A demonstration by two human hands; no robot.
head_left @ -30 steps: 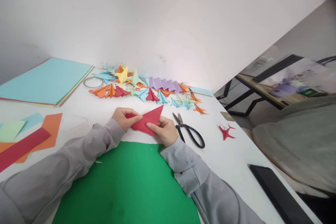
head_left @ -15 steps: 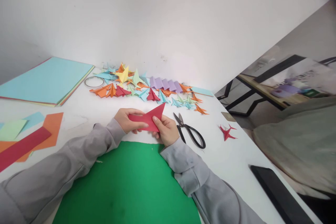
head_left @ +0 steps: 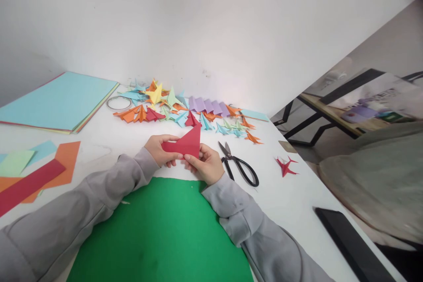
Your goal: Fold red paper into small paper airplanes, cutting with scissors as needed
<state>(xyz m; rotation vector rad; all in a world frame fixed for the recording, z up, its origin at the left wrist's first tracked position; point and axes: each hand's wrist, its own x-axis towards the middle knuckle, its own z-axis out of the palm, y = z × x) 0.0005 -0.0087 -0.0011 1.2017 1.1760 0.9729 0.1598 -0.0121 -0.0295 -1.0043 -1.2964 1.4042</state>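
A folded red paper [head_left: 188, 142] is held between both hands, above the table just beyond the green sheet [head_left: 161, 229]. Its pointed flap stands up toward the wall. My left hand [head_left: 161, 150] pinches the left end, thumb in front and fingers behind. On the lower right part, my right hand [head_left: 207, 163] grips the paper with its thumb along the bottom edge; some of its fingers are hidden behind. Black-handled scissors [head_left: 239, 165] lie with blades apart, right of my right hand. A folded red paper figure [head_left: 286, 167] rests farther right.
Many folded paper figures [head_left: 155, 94] line the wall. Large coloured sheets [head_left: 59, 99] and a ring [head_left: 119, 102] lie at the back left, paper pieces [head_left: 66, 163] nearer. A black tablet-like object [head_left: 350, 242] is at the right edge, beside a person's clothing [head_left: 376, 176].
The red paper's raised point has shifted left and now stands more upright. My right thumb has moved down and left to the paper's bottom edge, close to my left thumb.
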